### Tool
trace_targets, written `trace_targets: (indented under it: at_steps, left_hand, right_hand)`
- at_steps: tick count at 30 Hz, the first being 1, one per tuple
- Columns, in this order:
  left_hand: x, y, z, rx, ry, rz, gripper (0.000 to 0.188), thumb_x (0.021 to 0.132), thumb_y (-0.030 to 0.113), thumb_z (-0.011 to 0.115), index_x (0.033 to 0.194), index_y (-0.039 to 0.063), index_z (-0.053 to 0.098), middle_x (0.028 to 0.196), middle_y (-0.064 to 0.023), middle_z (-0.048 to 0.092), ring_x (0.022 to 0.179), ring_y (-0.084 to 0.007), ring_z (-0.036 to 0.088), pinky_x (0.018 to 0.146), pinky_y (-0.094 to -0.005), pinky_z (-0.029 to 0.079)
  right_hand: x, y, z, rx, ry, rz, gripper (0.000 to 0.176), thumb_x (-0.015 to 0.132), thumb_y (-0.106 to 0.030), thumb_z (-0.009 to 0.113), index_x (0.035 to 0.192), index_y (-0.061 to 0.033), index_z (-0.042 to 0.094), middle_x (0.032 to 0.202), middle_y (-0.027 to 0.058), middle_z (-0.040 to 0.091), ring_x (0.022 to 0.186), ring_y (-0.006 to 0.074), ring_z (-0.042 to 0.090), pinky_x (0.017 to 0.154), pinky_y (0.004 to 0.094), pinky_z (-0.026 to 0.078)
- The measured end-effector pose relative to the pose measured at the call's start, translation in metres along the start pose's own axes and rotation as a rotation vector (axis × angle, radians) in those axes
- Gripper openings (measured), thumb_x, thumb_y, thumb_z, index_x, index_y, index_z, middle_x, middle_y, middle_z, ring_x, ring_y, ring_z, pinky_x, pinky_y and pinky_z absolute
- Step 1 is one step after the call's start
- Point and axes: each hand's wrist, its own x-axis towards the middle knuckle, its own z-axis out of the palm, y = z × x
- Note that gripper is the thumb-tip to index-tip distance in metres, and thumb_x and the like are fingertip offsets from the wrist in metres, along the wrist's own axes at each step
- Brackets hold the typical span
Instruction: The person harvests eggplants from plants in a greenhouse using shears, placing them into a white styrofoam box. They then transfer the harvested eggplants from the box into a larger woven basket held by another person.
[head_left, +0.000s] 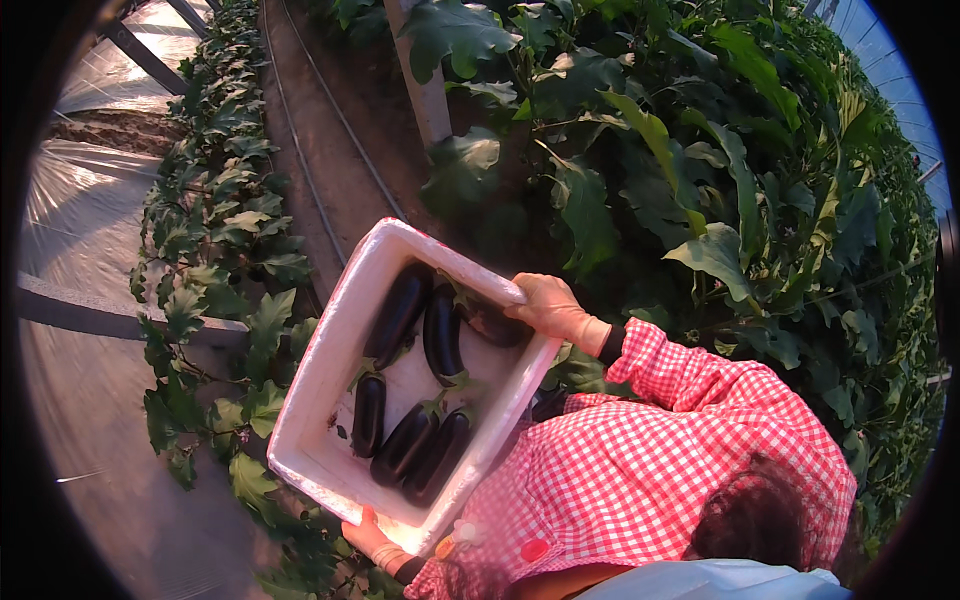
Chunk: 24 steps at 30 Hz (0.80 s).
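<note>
A white foam box (322, 360) is held tilted in front of my body, its open top towards me. Several dark purple eggplants with green caps lie inside, among them a thick eggplant (400, 315) at the far end and a short eggplant (369, 416) near the middle. My left hand (369, 534) grips the rim at the near lower corner. At the far right corner, my right hand (553, 309) is closed over the rim, beside an eggplant (495, 322) partly in shadow. Both hands appear to wear thin tan gloves. Fingers under the rim are hidden.
Tall leafy eggplant plants (675, 172) crowd the right side. A lower row of plants (225, 225) runs along the left, beside shiny plastic sheeting (90, 217) and a grey curved beam (90, 311). An upright post (420, 75) stands ahead; thin hoses (330, 97) run along the soil.
</note>
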Motion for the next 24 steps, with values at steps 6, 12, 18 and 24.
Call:
trace_targets:
  at_steps: [6,12,18,24]
  left_hand:
    - [0.053,0.09,0.048,0.02,-0.007,0.041,0.048,0.075,-0.008,0.074,0.119,-0.012,0.054,0.111,-0.0176,0.064,0.092,-0.0244,0.061,0.08,-0.0377,0.055]
    - [0.145,0.146,0.105,0.223,0.025,0.163,0.042,0.075,-0.006,0.075,0.113,-0.012,0.057,0.105,-0.0176,0.064,0.09,-0.024,0.061,0.078,-0.037,0.054]
    - [0.251,0.215,0.181,0.005,0.071,0.066,0.044,0.073,-0.01,0.075,0.113,-0.013,0.055,0.107,-0.0184,0.063,0.087,-0.0242,0.063,0.073,-0.0364,0.057]
    - [0.392,0.302,0.207,0.093,0.085,0.037,0.047,0.072,-0.007,0.075,0.115,-0.013,0.056,0.108,-0.0194,0.064,0.091,-0.0258,0.063,0.081,-0.0384,0.054]
  right_hand:
    - [0.086,-0.01,-0.006,0.051,0.018,-0.008,0.031,0.075,-0.026,0.077,0.093,-0.004,0.066,0.09,0.0188,0.068,0.09,0.0378,0.065,0.08,0.0447,0.05]
    - [0.189,-0.026,0.018,0.109,0.058,0.019,0.034,0.074,-0.029,0.077,0.094,-0.004,0.066,0.09,0.0193,0.068,0.088,0.0384,0.065,0.079,0.0454,0.05]
    - [0.348,-0.061,0.081,0.087,-0.029,0.023,0.036,0.075,-0.031,0.075,0.1,-0.0055,0.068,0.096,0.0185,0.069,0.093,0.0375,0.066,0.082,0.0452,0.05]
    - [0.476,-0.138,0.102,0.121,-0.027,0.057,0.038,0.075,-0.03,0.075,0.102,-0.0038,0.068,0.097,0.0205,0.07,0.094,0.0381,0.066,0.083,0.0445,0.051]
